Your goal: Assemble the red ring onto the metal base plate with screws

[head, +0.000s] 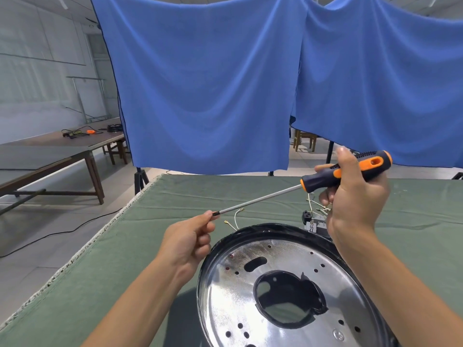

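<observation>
A round shiny metal base plate (225, 296) with a black rim, several small holes and a large dark central opening lies on the green table cloth at lower right. My right hand (355, 199) grips the black and orange handle of a long screwdriver (260, 200) above the plate. My left hand (190, 241) pinches the dark tip of its shaft, left of the plate; whether a screw sits at the tip is hidden. No red ring is in view.
White wires with brass terminals (235, 217) and a small black and metal part (313, 221) lie just beyond the plate. The green cloth table (125, 271) ends at a frayed left edge. Blue curtains (200, 83) hang behind. Wooden tables (50, 159) stand far left.
</observation>
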Action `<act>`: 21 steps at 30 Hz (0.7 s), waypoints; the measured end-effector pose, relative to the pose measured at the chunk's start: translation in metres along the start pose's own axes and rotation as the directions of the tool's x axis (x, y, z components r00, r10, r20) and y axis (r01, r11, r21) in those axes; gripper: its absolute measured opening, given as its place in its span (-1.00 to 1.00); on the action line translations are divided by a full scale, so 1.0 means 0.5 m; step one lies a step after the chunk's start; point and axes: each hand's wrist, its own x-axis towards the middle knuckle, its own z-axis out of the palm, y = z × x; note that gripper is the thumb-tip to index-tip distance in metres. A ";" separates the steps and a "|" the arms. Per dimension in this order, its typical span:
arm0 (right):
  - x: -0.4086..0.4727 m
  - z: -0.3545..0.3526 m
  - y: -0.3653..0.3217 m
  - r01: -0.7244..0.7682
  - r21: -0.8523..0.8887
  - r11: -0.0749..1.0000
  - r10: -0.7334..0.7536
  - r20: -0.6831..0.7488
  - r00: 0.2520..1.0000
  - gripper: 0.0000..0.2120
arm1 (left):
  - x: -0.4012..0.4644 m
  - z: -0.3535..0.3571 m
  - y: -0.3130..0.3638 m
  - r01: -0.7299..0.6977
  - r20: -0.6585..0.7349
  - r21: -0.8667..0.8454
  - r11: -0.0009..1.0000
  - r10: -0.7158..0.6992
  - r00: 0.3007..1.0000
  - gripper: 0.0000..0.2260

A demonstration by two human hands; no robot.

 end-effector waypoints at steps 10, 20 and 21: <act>0.010 -0.008 -0.015 0.016 -0.047 0.999 -0.019 -0.071 0.997 -0.81 | 0.008 -0.016 0.002 0.000 -0.062 0.350 0.937 0.023 0.998 -0.83; 0.004 -0.021 0.004 0.033 -0.088 0.996 -0.040 -0.081 0.996 -0.79 | 0.016 -0.027 -0.042 0.040 0.093 0.695 0.718 -0.144 0.985 -0.74; 0.001 -0.023 0.011 0.026 -0.088 0.996 -0.033 -0.086 0.996 -0.79 | 0.018 -0.030 -0.043 0.076 0.092 0.680 0.729 -0.188 0.978 -0.74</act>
